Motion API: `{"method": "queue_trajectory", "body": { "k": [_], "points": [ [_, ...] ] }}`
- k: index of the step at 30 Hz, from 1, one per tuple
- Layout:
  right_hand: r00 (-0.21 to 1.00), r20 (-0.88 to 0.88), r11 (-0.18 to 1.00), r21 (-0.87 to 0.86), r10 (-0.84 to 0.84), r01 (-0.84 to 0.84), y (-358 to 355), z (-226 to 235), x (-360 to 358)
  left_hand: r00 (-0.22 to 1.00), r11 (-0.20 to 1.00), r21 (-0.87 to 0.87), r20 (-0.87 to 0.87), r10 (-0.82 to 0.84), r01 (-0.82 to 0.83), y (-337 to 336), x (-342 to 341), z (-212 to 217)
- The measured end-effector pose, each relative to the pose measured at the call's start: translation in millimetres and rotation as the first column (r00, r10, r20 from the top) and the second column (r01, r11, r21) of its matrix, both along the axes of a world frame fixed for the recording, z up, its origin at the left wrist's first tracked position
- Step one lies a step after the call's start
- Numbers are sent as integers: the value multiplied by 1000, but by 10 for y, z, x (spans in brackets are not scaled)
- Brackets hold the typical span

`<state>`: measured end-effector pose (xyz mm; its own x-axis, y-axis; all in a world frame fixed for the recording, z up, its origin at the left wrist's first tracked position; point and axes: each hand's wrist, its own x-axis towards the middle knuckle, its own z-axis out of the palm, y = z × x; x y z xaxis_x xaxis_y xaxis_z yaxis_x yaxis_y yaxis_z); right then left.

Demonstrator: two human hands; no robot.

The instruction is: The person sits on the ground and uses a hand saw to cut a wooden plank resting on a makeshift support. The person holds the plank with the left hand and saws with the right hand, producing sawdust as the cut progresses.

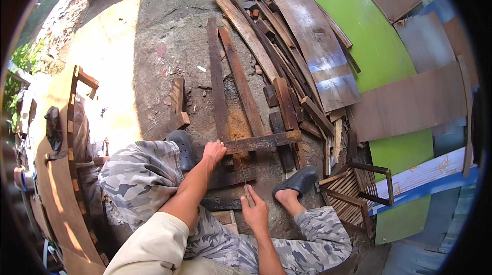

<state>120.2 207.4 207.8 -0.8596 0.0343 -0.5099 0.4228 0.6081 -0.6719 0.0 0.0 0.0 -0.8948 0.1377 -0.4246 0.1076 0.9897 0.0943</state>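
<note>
Brown crossbeam (269,141): lies crosswise in front of me, over two long planks (217,77) that stretch away along the ground.
Left hand (213,151): my fingers are pressed together and curled over the beam near its left end; I cannot tell how far they reach beneath it.
Right hand (255,214): my fingers are wrapped around the wooden handle (249,196) of a saw, on my side of the beam.
Saw blade (240,159): thin, running from my right hand away from me and across the beam, to the right of my left hand; I cannot see how deep it sits.
Sawdust (238,120): tan, spread between the planks just beyond the beam.
Dark clogs (296,182): one on each foot, the left near the beam's left end.
Timber pile (261,44): long strips heaped loosely, ahead and to the right.
Green sheet (369,34): right of the pile, a brown panel (407,102) lying across it.
Slatted wooden frame (353,193): tilted, near my right foot.
</note>
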Motion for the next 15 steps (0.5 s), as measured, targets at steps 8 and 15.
{"method": "queue_trajectory", "body": {
  "k": [8, 15],
  "points": [
    [997, -81, 999, -39, 0, -3, -71, -560, -246, 989, 987, 68, 8, -148, 147, -83, -36, 113],
    [994, -100, 998, -50, 35, -40, -172, -780, -571, 998, 1000, -3, -59, 13, -13, 49, -20, 112]
  ]
}}
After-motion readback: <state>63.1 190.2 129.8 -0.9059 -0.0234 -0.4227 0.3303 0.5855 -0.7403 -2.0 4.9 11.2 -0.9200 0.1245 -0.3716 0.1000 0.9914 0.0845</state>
